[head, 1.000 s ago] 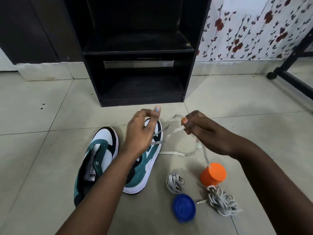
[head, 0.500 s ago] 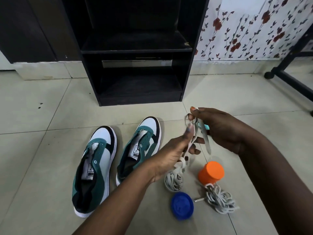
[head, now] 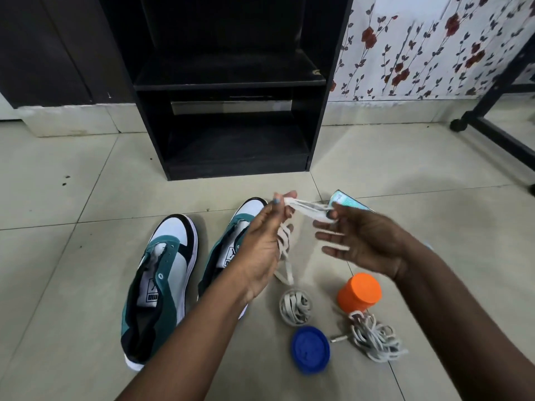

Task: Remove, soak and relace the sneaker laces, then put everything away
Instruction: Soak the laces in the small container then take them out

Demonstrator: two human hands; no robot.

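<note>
Two teal, white and black sneakers lie unlaced on the tiled floor: the left sneaker point(head: 165, 270) in full view, the right sneaker point(head: 231, 238) partly behind my left forearm. My left hand point(head: 263, 241) pinches a flat off-white lace point(head: 307, 208) at its fingertips, and loops of it hang below the palm. My right hand point(head: 362, 238) pinches the lace's other part between thumb and forefinger, its remaining fingers spread. The lace runs taut between both hands. A small clear container point(head: 295, 306) on the floor holds another coiled lace.
A blue lid point(head: 310, 349), an orange jar point(head: 359, 292) and a bundle of white cord point(head: 376, 340) lie near the container. A teal sachet point(head: 348, 201) shows behind my right hand. A black shelf unit point(head: 231, 111) stands ahead, and a black wheeled frame point(head: 492, 131) is at right.
The lace has come free of the right sneaker. My left hand moved up and left, and the lace is now stretched between both hands above the container.
</note>
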